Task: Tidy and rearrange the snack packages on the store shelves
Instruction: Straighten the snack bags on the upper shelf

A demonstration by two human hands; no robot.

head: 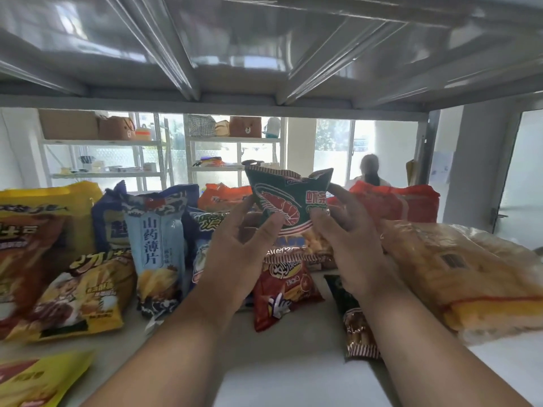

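Both hands are up over the middle of the shelf, and between them they are holding a green shrimp-cracker bag clear of the other packs. The left hand is pinching the bag's lower left edge, thumb in front and fingers curling behind. The right hand is gripping the bag's right side, fingers wrapping round just under the red lettering. The two hands are sitting close together, with only the bag's width between them. The bag itself is hanging upright and slightly crumpled, its top corners flaring, toward the back edge of the shelf and above a red chip bag that is lying flat below the wrists.

Along the left side a pale blue yam-chip bag is standing upright, with a dark blue bag just behind it. A yellow potato-chip bag is leaning at the left front, beside a large yellow-and-brown pack at the left edge. On the right side of the shelf a big clear-wrapped bread pack is lying flat, and a red pack is standing behind it near the back right corner. A dark narrow packet is lying under the right forearm. The grey underside of the upper shelf is filling the top of the view.
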